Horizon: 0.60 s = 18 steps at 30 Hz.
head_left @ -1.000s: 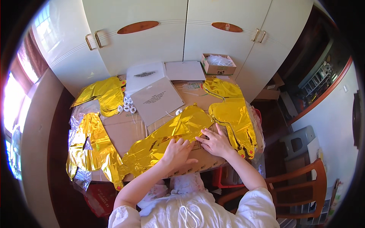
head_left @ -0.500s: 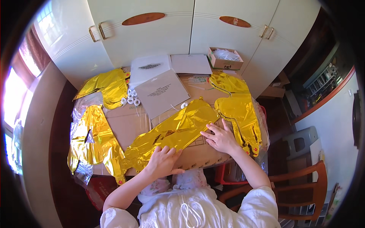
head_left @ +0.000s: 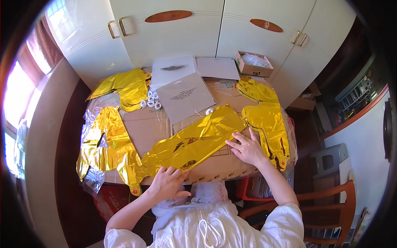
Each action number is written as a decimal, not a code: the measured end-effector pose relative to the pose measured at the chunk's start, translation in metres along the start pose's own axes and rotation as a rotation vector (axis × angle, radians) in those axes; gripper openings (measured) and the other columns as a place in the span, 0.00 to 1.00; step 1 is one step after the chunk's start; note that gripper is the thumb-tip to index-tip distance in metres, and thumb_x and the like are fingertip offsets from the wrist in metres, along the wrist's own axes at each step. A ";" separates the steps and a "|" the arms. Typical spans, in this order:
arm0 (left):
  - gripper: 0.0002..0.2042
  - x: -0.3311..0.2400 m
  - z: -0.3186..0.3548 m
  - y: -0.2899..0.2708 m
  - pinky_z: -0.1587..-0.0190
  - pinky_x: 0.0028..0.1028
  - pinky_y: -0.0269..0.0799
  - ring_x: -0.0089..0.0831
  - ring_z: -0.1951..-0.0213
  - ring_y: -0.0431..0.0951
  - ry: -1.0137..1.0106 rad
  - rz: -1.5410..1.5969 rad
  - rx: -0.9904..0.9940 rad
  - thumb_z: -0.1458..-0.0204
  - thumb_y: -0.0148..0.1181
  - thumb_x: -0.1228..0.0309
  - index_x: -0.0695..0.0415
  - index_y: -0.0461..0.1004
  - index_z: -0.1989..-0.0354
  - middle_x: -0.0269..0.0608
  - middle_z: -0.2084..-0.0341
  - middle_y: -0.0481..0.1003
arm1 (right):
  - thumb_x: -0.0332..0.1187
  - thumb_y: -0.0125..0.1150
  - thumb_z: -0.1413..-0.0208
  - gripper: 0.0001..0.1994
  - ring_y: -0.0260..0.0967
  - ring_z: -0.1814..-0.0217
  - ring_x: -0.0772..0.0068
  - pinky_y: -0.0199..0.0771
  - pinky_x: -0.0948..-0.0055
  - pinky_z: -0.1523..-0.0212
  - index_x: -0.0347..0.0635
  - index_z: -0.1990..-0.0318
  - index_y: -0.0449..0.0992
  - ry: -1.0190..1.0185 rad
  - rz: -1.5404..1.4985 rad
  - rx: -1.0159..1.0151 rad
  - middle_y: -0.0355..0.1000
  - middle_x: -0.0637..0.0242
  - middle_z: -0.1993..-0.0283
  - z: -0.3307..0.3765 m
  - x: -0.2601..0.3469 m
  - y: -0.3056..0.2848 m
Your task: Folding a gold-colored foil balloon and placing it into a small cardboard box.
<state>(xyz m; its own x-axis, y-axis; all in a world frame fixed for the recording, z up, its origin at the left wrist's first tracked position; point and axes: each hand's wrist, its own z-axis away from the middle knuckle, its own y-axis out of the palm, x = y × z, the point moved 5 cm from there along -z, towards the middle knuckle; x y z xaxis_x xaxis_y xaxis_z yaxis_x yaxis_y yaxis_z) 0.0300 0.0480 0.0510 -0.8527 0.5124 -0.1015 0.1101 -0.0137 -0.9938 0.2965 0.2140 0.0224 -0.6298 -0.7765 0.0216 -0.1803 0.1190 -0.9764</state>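
Note:
A flat, uninflated gold foil balloon (head_left: 200,134) stretches diagonally across the cardboard-covered table in front of me. My left hand (head_left: 167,182) rests at its near left edge, fingers bent over the foil and thumb held apart. At the balloon's right end, my right hand (head_left: 248,149) lies with spread fingers, their tips touching the foil's edge. More flat gold foil lies to the left (head_left: 105,144), and further gold foil pieces (head_left: 266,120) are on the right beside my right hand. Another gold foil piece (head_left: 124,89) sits at the far left.
Behind the balloon lie a grey printed card sheet (head_left: 186,99), small white ribbon rolls (head_left: 153,101) and a white printed packet (head_left: 171,68). A small box (head_left: 254,64) of clear plastic items stands by the white cabinet (head_left: 178,37). A wooden chair (head_left: 331,206) is at the right.
My left hand has shifted left and nearer along the balloon's near edge. The right hand keeps its place at the right end. The whole view has shifted slightly.

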 end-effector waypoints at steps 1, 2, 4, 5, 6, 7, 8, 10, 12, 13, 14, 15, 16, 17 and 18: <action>0.37 0.000 0.002 0.002 0.53 0.35 0.64 0.33 0.56 0.70 -0.004 0.003 0.011 0.54 0.58 0.37 0.54 0.73 0.43 0.35 0.63 0.71 | 0.44 0.57 0.41 0.19 0.66 0.34 0.66 0.44 0.35 0.30 0.66 0.42 0.75 -0.011 0.009 0.011 0.70 0.64 0.39 -0.002 0.000 -0.001; 0.37 0.000 0.005 0.004 0.53 0.35 0.64 0.33 0.56 0.70 -0.002 -0.007 0.006 0.53 0.58 0.37 0.55 0.73 0.43 0.35 0.63 0.71 | 0.44 0.57 0.41 0.18 0.66 0.34 0.66 0.44 0.35 0.30 0.67 0.42 0.75 -0.022 0.019 0.022 0.70 0.64 0.39 -0.004 0.000 -0.002; 0.36 0.000 0.008 0.010 0.53 0.35 0.64 0.33 0.56 0.71 0.006 -0.026 -0.006 0.52 0.58 0.38 0.55 0.73 0.44 0.35 0.63 0.71 | 0.44 0.58 0.41 0.18 0.68 0.35 0.66 0.44 0.35 0.30 0.67 0.43 0.76 -0.038 0.032 0.031 0.70 0.64 0.39 -0.005 0.000 -0.003; 0.36 0.000 0.010 0.009 0.53 0.35 0.64 0.33 0.56 0.71 0.003 -0.026 -0.007 0.52 0.58 0.39 0.56 0.73 0.44 0.35 0.63 0.71 | 0.44 0.58 0.42 0.18 0.68 0.36 0.66 0.44 0.35 0.30 0.67 0.43 0.76 -0.043 0.036 0.029 0.70 0.64 0.39 -0.005 -0.001 -0.003; 0.35 0.001 0.013 0.007 0.53 0.35 0.64 0.32 0.56 0.71 0.000 -0.027 -0.008 0.52 0.58 0.39 0.56 0.73 0.44 0.35 0.63 0.71 | 0.44 0.58 0.42 0.18 0.68 0.36 0.66 0.44 0.35 0.30 0.67 0.43 0.76 -0.049 0.039 0.027 0.71 0.64 0.39 -0.005 -0.001 -0.003; 0.35 0.002 0.015 0.006 0.53 0.35 0.64 0.32 0.56 0.71 -0.006 -0.026 -0.010 0.52 0.58 0.39 0.56 0.73 0.45 0.35 0.63 0.71 | 0.44 0.58 0.42 0.18 0.68 0.36 0.66 0.44 0.35 0.30 0.67 0.43 0.76 -0.049 0.038 0.022 0.71 0.64 0.39 -0.005 -0.001 -0.003; 0.35 0.002 0.017 0.005 0.53 0.35 0.64 0.32 0.56 0.71 -0.012 -0.026 -0.018 0.52 0.58 0.39 0.56 0.74 0.45 0.34 0.63 0.71 | 0.44 0.58 0.42 0.18 0.68 0.36 0.66 0.44 0.35 0.30 0.67 0.43 0.76 -0.049 0.036 0.016 0.71 0.63 0.39 -0.004 -0.001 -0.003; 0.35 0.003 0.023 0.004 0.53 0.35 0.64 0.32 0.56 0.71 -0.028 -0.028 -0.028 0.52 0.59 0.40 0.57 0.74 0.46 0.34 0.63 0.72 | 0.43 0.58 0.42 0.18 0.68 0.36 0.65 0.44 0.35 0.29 0.67 0.43 0.76 -0.046 0.029 0.010 0.71 0.63 0.39 -0.004 -0.001 -0.002; 0.34 0.002 0.028 0.005 0.53 0.35 0.64 0.32 0.56 0.71 -0.031 -0.043 -0.055 0.52 0.59 0.40 0.56 0.74 0.46 0.34 0.63 0.72 | 0.43 0.58 0.42 0.18 0.68 0.35 0.65 0.44 0.35 0.29 0.66 0.43 0.76 -0.037 0.018 0.007 0.71 0.63 0.40 -0.004 0.000 -0.003; 0.34 0.001 0.030 0.005 0.53 0.35 0.64 0.32 0.56 0.71 -0.033 -0.050 -0.070 0.53 0.59 0.40 0.56 0.74 0.46 0.34 0.62 0.72 | 0.43 0.58 0.42 0.18 0.68 0.35 0.64 0.44 0.35 0.30 0.65 0.43 0.76 -0.044 0.026 0.009 0.71 0.63 0.40 -0.004 0.001 -0.003; 0.33 0.002 0.033 0.006 0.53 0.35 0.64 0.33 0.56 0.71 -0.046 -0.025 -0.047 0.53 0.60 0.41 0.56 0.75 0.47 0.35 0.62 0.72 | 0.43 0.59 0.42 0.18 0.68 0.36 0.64 0.45 0.35 0.30 0.64 0.44 0.76 -0.045 0.026 0.004 0.71 0.63 0.40 -0.005 0.002 -0.005; 0.32 0.003 0.036 0.006 0.53 0.35 0.64 0.34 0.56 0.71 -0.059 -0.001 -0.024 0.53 0.60 0.41 0.55 0.75 0.48 0.36 0.62 0.72 | 0.42 0.59 0.43 0.18 0.68 0.36 0.65 0.46 0.36 0.30 0.63 0.44 0.76 -0.046 0.026 0.000 0.71 0.64 0.41 -0.005 0.004 -0.005; 0.31 0.004 0.037 0.005 0.53 0.35 0.64 0.35 0.55 0.71 -0.068 0.024 -0.005 0.53 0.61 0.42 0.55 0.76 0.49 0.36 0.62 0.73 | 0.41 0.60 0.43 0.18 0.69 0.37 0.65 0.46 0.36 0.31 0.63 0.44 0.76 -0.045 0.031 -0.006 0.71 0.64 0.41 -0.005 0.004 -0.006; 0.29 0.011 0.040 0.003 0.52 0.36 0.65 0.36 0.54 0.71 -0.141 0.042 0.001 0.53 0.62 0.44 0.55 0.76 0.50 0.38 0.61 0.72 | 0.41 0.60 0.43 0.18 0.69 0.38 0.65 0.47 0.37 0.31 0.62 0.45 0.76 -0.053 0.045 -0.029 0.71 0.64 0.42 -0.005 0.004 -0.007; 0.27 0.021 0.045 -0.001 0.51 0.37 0.65 0.38 0.53 0.71 -0.214 0.061 0.007 0.53 0.64 0.47 0.55 0.76 0.52 0.39 0.60 0.72 | 0.41 0.60 0.43 0.18 0.68 0.37 0.64 0.47 0.37 0.31 0.62 0.45 0.76 -0.052 0.047 -0.028 0.71 0.63 0.41 -0.005 0.005 -0.007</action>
<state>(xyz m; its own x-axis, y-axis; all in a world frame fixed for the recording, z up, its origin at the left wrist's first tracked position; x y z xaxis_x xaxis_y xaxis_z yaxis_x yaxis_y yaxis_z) -0.0109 0.0205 0.0479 -0.9335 0.3167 -0.1682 0.1622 -0.0454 -0.9857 0.2907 0.2129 0.0301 -0.5984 -0.8003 -0.0363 -0.1726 0.1731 -0.9697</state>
